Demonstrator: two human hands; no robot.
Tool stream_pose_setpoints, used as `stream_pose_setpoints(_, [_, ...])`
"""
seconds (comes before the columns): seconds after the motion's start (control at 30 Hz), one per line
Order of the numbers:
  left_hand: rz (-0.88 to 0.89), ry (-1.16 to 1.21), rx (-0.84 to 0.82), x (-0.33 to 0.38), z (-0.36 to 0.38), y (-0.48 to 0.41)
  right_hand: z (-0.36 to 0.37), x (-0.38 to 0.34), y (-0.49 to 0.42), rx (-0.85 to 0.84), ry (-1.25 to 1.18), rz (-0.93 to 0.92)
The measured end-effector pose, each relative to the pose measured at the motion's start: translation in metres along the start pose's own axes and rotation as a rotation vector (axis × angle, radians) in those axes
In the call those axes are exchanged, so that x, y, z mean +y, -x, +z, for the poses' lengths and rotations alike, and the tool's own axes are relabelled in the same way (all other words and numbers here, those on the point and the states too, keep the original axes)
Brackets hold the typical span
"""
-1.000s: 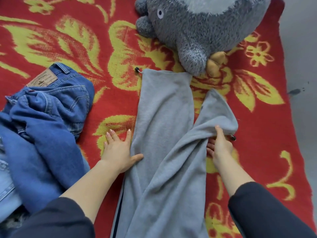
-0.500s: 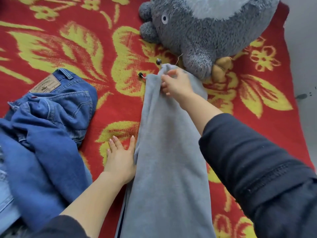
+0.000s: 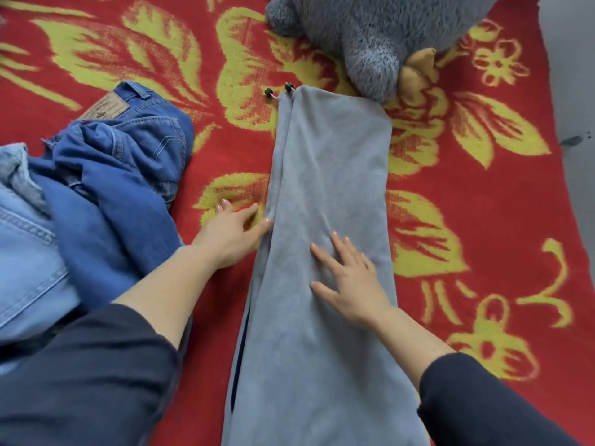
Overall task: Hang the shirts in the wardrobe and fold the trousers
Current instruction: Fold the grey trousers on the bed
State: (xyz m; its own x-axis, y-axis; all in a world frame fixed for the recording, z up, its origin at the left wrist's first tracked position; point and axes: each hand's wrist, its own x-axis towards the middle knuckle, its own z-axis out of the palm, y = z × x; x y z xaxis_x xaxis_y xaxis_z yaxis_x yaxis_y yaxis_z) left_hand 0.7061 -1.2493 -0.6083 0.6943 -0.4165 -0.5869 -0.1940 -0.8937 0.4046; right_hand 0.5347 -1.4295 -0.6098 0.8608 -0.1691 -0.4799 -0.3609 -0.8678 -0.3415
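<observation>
"Two hands were on show, and neither had hold of anything. The right hand (image 3: pixel 351 278) lay flat on the grey trousers (image 3: pixel 328 175), palm down, fingers straight and spread across the cloth."

"And the left hand (image 3: pixel 230 235)?"

"Open as well. It was palm down on the red and yellow blanket (image 3: pixel 483 220), just beside the trousers' left edge, with the thumb tip right against that edge."

"Where did the trousers sit?"

"Straight down the middle of the blanket, stretched out lengthwise, one leg laid over the other. They ran from the person out to the grey plush toy (image 3: pixel 370 33). The far right corner met the toy's paw, though I could not tell whether it went under. Two black cord toggles (image 3: pixel 269 91) poked out at the far left corner."

"Anything else about?"

"Blue jeans (image 3: pixel 135 149), crumpled in a heap off to the left, leather patch facing up, apart from the grey pair. Some paler denim (image 3: pixel 25 252) lay at the near left, against that heap. Dark sleeves covered both arms short of the wrists."
</observation>
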Motion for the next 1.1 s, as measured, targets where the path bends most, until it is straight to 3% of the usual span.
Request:
stream_pose_setpoints(0.13, [0.064,0.265,0.098,-0.011,0.042,0.054,0.047,0.000,0.075,-0.027,0.019,0.062])
stream_pose_setpoints(0.23, [0.105,0.240,0.072,-0.012,0.108,0.127,0.073,-0.002,0.121,-0.049,0.086,0.051])
stream_pose_setpoints(0.33, [0.040,0.225,0.209,-0.023,0.157,0.188,0.090,0.003,0.165,-0.073,0.135,0.052])
stream_pose_setpoints(0.47, [-0.126,0.491,0.409,-0.050,0.176,0.230,0.111,0.010,0.223,-0.034,0.132,0.145])
stream_pose_setpoints(0.53, [-0.213,0.638,0.372,-0.062,0.177,0.250,0.124,0.005,0.253,0.104,0.058,0.215])
stream_pose_setpoints(0.63, [-0.275,0.720,0.221,-0.078,0.189,0.283,0.151,-0.005,0.295,0.305,-0.190,0.472])
stream_pose_setpoints(0.73, [-0.232,0.604,0.071,-0.095,0.209,0.320,0.180,-0.011,0.327,0.233,-0.469,0.687])
stream_pose_setpoints(0.87, [-0.277,0.577,-0.090,-0.104,0.235,0.364,0.200,-0.022,0.352,0.136,-0.944,0.772])
stream_pose_setpoints(1.0, [-0.314,0.762,-0.149,-0.098,0.252,0.413,0.209,-0.035,0.383,0.038,-1.101,0.722])
stream_pose_setpoints(1.1, [-0.320,0.846,-0.098,-0.089,0.256,0.449,0.207,-0.043,0.411,0.136,-1.190,0.729])
